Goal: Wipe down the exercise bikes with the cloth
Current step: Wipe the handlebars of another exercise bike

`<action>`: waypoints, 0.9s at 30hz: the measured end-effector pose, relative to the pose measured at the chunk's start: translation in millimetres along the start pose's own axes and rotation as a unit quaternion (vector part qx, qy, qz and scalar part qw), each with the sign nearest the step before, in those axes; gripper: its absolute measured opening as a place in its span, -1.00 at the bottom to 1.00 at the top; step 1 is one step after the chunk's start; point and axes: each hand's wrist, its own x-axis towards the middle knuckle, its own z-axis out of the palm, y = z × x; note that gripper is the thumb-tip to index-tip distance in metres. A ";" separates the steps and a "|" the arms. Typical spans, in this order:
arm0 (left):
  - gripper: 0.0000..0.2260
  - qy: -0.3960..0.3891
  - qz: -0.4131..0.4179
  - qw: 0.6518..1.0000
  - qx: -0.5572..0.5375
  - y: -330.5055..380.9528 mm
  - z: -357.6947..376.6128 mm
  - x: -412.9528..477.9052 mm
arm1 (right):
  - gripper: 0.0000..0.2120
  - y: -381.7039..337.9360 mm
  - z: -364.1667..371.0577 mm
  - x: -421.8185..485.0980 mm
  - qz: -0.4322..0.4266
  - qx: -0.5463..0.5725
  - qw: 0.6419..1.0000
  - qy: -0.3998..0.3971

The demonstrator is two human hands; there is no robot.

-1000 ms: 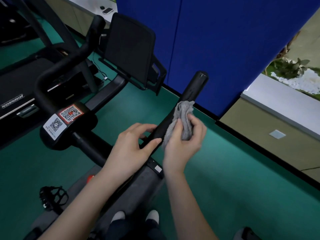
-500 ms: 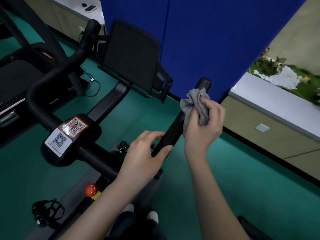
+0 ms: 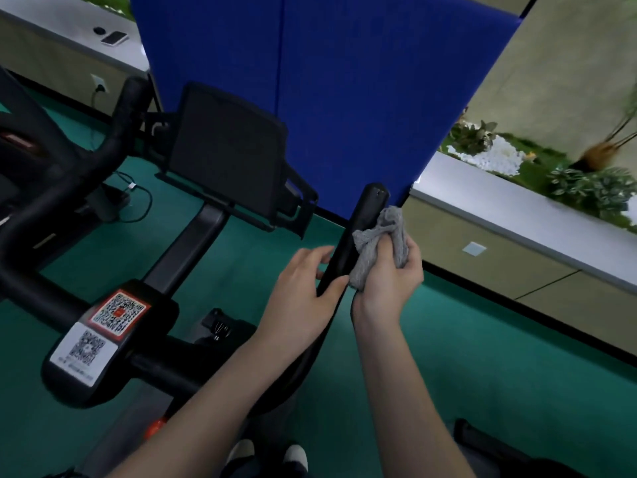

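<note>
Right hand (image 3: 389, 277) has its fingers curled round a bunched grey cloth (image 3: 377, 241) and presses it against the right side of a black handlebar (image 3: 362, 222), just below the bar's rounded tip. Left hand (image 3: 301, 281) grips the same bar lower down, thumb on the near side and fingers wrapped behind it; the thumb tip lies just beside the lower edge of the cloth. The bar rises at a tilt from the exercise bike (image 3: 186, 250), whose dark screen (image 3: 224, 157) stands to the left of both hands. Nearer the person, the bike's centre block carries a red-framed code sticker (image 3: 119, 312) and a white code sticker (image 3: 81, 350) touching its lower edge. A red knob (image 3: 153, 427) shows beneath the left forearm. Behind the bar stands a blue partition (image 3: 344, 81), and green floor (image 3: 482, 374) spreads under everything. A phone (image 3: 113, 37) lies on the desk (image 3: 62, 32) at the far left.
</note>
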 end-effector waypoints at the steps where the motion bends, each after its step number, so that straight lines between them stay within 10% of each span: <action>1: -0.61 0.001 0.001 1.000 -0.003 0.0 0.5 1.1 | -0.87 -0.5 -0.2 -0.2 0.004 -0.002 1.000 -0.004; 17: -0.72 0.035 0.006 0.999 -0.029 2.5 9.3 12.1 | -0.90 -39.7 20.1 50.9 -0.092 -0.121 0.979 -0.138; 24: -0.69 0.043 -0.009 0.998 -0.048 0.1 12.0 14.9 | -0.80 -39.6 -1.0 49.2 -0.476 -0.346 0.754 -0.294; 27: -0.66 0.046 -0.018 0.996 -0.072 -1.7 12.2 15.7 | -0.76 -22.2 -10.6 36.3 -0.514 -0.348 0.728 -0.290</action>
